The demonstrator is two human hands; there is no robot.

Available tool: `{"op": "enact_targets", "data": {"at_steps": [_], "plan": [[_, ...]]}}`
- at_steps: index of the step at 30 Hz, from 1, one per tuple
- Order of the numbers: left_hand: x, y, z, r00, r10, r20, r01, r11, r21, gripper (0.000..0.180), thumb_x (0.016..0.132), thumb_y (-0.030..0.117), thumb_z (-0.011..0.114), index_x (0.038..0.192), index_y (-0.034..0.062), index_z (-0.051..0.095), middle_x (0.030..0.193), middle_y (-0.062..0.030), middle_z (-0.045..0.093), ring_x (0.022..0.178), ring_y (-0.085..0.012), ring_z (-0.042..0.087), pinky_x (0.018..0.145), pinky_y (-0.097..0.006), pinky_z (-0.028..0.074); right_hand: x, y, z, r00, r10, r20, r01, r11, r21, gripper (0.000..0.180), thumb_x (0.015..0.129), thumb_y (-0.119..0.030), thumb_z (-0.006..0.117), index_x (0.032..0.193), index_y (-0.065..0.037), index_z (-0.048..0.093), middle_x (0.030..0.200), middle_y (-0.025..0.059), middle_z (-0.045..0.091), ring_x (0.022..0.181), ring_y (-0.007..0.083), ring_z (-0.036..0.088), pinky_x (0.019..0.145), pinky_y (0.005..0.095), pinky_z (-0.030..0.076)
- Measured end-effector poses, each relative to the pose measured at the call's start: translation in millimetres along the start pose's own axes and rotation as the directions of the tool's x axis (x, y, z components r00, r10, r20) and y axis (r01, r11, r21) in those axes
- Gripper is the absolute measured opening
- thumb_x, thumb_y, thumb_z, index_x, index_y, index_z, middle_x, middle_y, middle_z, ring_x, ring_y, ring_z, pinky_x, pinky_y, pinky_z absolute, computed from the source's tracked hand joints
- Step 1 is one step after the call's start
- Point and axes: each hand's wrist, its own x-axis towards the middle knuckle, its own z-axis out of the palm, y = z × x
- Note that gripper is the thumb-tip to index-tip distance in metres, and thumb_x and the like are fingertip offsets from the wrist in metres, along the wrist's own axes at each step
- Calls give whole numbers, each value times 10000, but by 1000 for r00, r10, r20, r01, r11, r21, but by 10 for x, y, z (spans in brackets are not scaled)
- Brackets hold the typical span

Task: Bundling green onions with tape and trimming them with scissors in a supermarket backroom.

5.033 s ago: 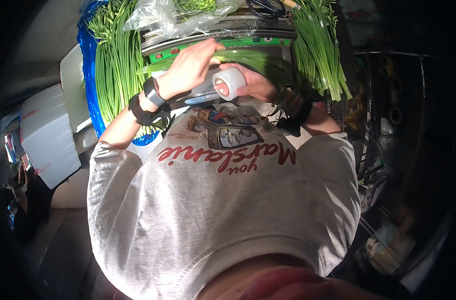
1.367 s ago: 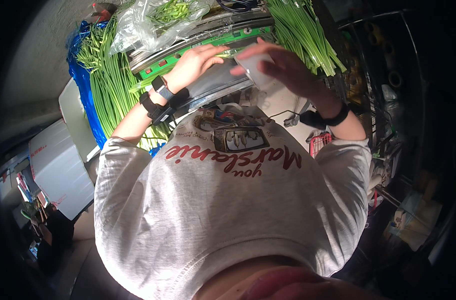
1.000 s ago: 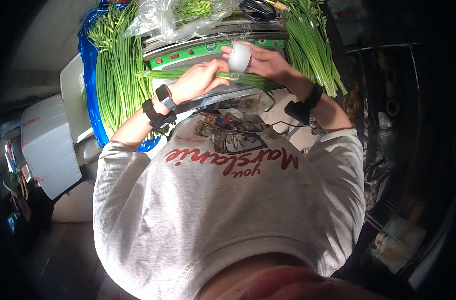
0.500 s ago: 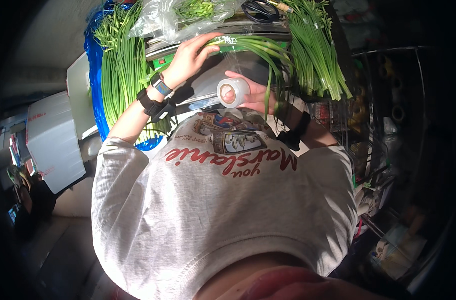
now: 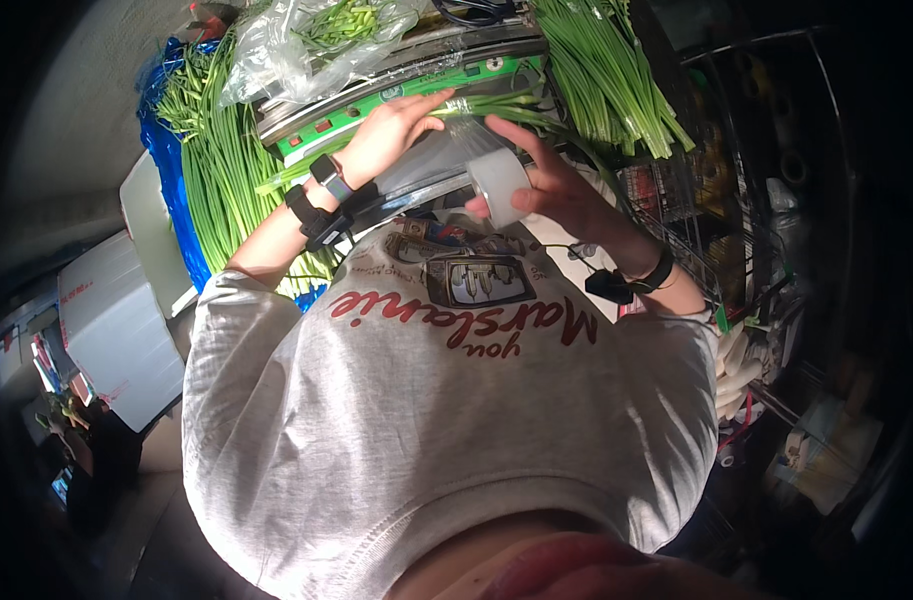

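My left hand (image 5: 391, 132) is closed round a small bundle of long green stalks (image 5: 501, 103), which look like garlic scapes. Clear film wraps the bundle just past my fingertips, and a thin strip of it runs down toward the roll. The roll of clear stretch film (image 5: 499, 187) sits in my right hand (image 5: 556, 185), some fingers reaching into its core and the thumb on its side. The index finger of that hand points up near the bundle. My left palm hides part of the stalks; their tips hang to the right behind my right hand.
A machine with a green panel (image 5: 326, 130) and red switches lies behind my hands. Larger heaps of green stalks lie at left (image 5: 221, 190) and right (image 5: 611, 85). A clear plastic bag (image 5: 276, 55) with cut green pieces rests on top. A wire rack (image 5: 666, 200) stands at right.
My right hand has moved right with the film roll, turned it so its side shows, and raised its index finger. The stalk tips swung lower right. The whole view has shifted slightly.
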Motion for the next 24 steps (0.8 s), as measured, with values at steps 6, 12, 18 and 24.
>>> {"op": "enact_targets", "data": {"at_steps": [6,12,18,24], "plan": [[-70,68,154,994,104,-15,-105,986,-132,292,780,126,643,1061,76,581,972,-99,498,796,-292,591,695,-354,480,468,-271,-186,984,-85,-154,23,931,-364,326,914,-194,425,1197,-57,514,1188,76,534,1120,164,469,965,313,341],[-309,89,-83,983,-178,36,181,955,-234,331,744,166,711,978,50,508,912,-93,568,779,-275,560,664,-344,442,1031,134,-479,990,-87,-108,98,990,98,429,973,-259,304,1336,-32,292,1365,143,372,1239,235,393,1044,377,291],[-512,58,-252,999,-47,13,48,984,-171,321,764,195,679,983,84,474,952,-61,554,773,-310,585,628,-382,457,1139,412,-501,990,107,94,-131,942,310,425,984,-200,250,1381,-56,208,1404,124,325,1262,231,363,1038,390,297],[-404,108,-479,998,54,-35,-59,988,-146,337,748,165,693,1052,94,565,899,-61,537,778,-263,576,645,-331,477,1150,570,-600,947,184,261,-252,933,256,455,964,-186,367,1374,-18,267,1360,97,349,1224,164,369,1002,289,318]]}}
